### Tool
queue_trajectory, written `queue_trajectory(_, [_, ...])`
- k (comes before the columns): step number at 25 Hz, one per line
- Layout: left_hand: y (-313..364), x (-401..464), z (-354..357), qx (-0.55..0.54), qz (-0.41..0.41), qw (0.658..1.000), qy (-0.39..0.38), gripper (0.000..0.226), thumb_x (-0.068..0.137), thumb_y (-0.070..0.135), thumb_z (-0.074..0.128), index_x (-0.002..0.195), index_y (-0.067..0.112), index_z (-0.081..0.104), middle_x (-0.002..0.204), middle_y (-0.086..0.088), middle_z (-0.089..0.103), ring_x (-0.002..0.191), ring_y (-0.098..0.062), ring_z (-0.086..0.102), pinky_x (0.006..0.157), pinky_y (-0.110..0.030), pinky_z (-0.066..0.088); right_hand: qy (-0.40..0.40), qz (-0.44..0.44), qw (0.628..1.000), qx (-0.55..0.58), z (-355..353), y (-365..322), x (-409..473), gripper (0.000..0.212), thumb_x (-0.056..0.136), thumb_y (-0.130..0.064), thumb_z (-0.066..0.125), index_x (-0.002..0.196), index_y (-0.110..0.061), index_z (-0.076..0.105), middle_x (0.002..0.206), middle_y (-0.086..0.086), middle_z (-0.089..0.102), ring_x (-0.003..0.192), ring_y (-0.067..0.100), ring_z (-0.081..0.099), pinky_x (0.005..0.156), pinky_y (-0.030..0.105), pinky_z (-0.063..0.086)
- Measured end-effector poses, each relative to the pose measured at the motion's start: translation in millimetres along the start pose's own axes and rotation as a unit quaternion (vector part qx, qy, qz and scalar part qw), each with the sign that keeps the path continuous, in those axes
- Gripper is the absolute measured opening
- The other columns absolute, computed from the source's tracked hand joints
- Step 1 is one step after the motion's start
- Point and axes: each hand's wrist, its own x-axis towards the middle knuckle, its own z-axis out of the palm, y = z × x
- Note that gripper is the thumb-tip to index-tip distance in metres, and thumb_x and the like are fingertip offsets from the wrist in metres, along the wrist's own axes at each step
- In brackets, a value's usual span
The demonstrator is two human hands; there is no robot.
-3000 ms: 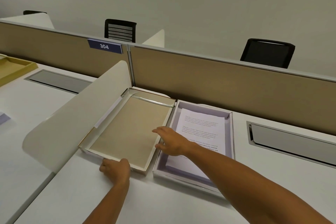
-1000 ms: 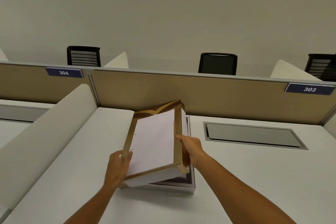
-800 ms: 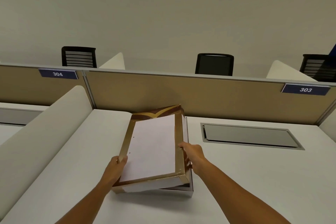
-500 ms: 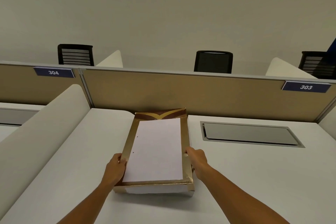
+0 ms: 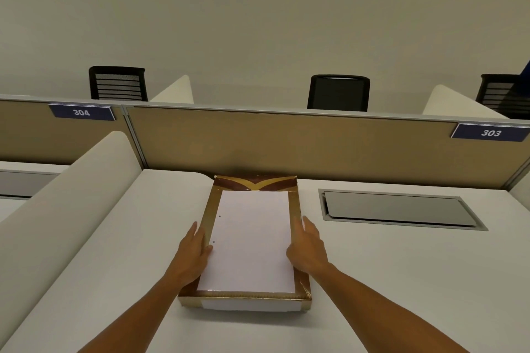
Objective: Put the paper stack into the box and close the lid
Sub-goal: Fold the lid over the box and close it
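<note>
The box lid [image 5: 252,241], gold-edged with a white panel and a brown-and-gold band at its far end, lies flat and level over the box on the white desk [image 5: 387,281]. The box base and the paper stack are hidden beneath it. My left hand [image 5: 192,252] lies along the lid's left long edge, fingers down the side and thumb on top. My right hand [image 5: 308,249] grips the right long edge the same way. Both hands sit at about the middle of the lid's length.
A beige partition [image 5: 301,146] runs across just behind the box, with labels 304 [image 5: 81,112] and 303 [image 5: 491,133]. A white curved side divider [image 5: 71,203] stands to the left. A grey cable hatch [image 5: 398,208] is set into the desk on the right. Black chairs stand behind the partition.
The lid, lying open to the left of the box, was lifted, turned over and lowered onto the box. It now sits flat, and both hands have slid further along its sides.
</note>
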Motion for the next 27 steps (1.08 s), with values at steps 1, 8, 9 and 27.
queue_trajectory(1, [4, 5, -1, 0.023, 0.021, 1.000, -0.001, 0.068, 0.101, 0.039, 0.043, 0.156, 0.016, 0.010, 0.166, -0.007, 0.004, 0.153, -0.030, 0.007, 0.121, -0.049, 0.013, -0.012, -0.040, 0.998, -0.049, 0, -1, 4, 0.073, 0.095, -0.028, 0.056, 0.155, -0.023, 0.016, 0.166, 0.004, 0.009, 0.152, 0.033, 0.013, 0.118, 0.047, 0.026])
queue_trajectory(8, [25, 25, 13, 0.207, 0.062, 0.976, -0.035, 0.085, 0.089, 0.073, 0.013, 0.157, 0.022, 0.000, 0.166, -0.006, -0.009, 0.152, -0.033, -0.009, 0.123, -0.055, 0.003, -0.095, -0.088, 0.981, -0.141, 18, 4, 21, 0.098, 0.087, -0.078, 0.024, 0.157, -0.015, -0.006, 0.166, 0.006, -0.012, 0.152, 0.029, -0.012, 0.123, 0.048, 0.002])
queue_trajectory(9, [25, 25, 15, 0.211, 0.060, 0.975, -0.031, 0.100, 0.077, 0.082, -0.003, 0.156, 0.023, -0.002, 0.166, -0.006, -0.011, 0.152, -0.032, -0.010, 0.122, -0.054, 0.000, -0.091, -0.087, 0.981, -0.149, 21, 6, 22, 0.103, 0.083, -0.082, 0.022, 0.156, -0.015, -0.007, 0.166, 0.005, -0.013, 0.152, 0.029, -0.012, 0.122, 0.047, 0.001])
queue_trajectory(27, [11, 22, 42, 0.227, 0.072, 0.970, 0.046, 0.105, 0.068, 0.077, -0.025, 0.156, 0.026, 0.000, 0.166, -0.004, -0.004, 0.153, -0.027, -0.002, 0.121, -0.049, 0.010, 0.019, -0.086, 0.987, -0.132, 59, 21, 15, 0.112, 0.068, -0.089, -0.004, 0.156, -0.020, -0.009, 0.166, 0.001, -0.011, 0.153, 0.024, -0.007, 0.120, 0.042, -0.006])
